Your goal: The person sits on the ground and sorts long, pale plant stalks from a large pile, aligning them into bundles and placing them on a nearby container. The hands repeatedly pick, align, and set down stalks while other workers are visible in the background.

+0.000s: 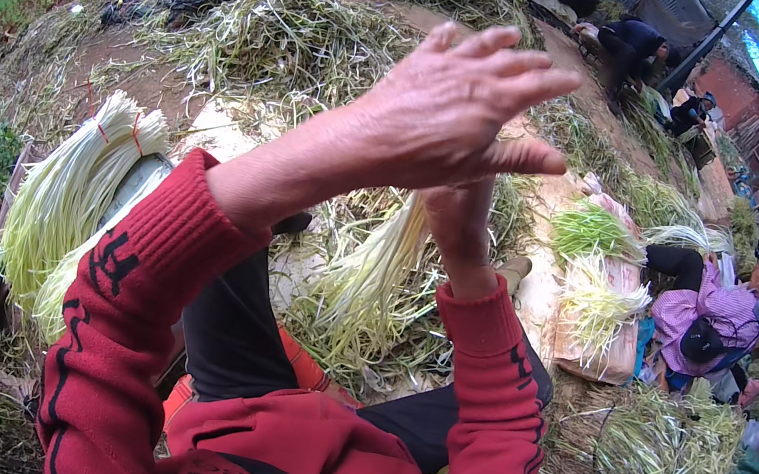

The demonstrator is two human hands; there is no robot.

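Note:
My left hand (437, 110) is raised in front of my chest, its fingers stretched out and apart, with nothing in it. Just behind and below it is my right hand (457, 218); the left hand hides most of its fingers. A loose bunch of long, pale chive-like stalks (377, 262) hangs down from the right hand, white at the top and yellow-green toward the lower ends. The bunch hangs between my knees, over a heap of loose green trimmings (381, 344).
Bundles of pale stalks tied with red bands (86, 175) lie at my left. To the right, more stalks (600, 301) rest on a pale sack (596, 362). A person in a checked purple top (717, 307) bends beyond it. A large heap of cut greens (297, 40) lies ahead.

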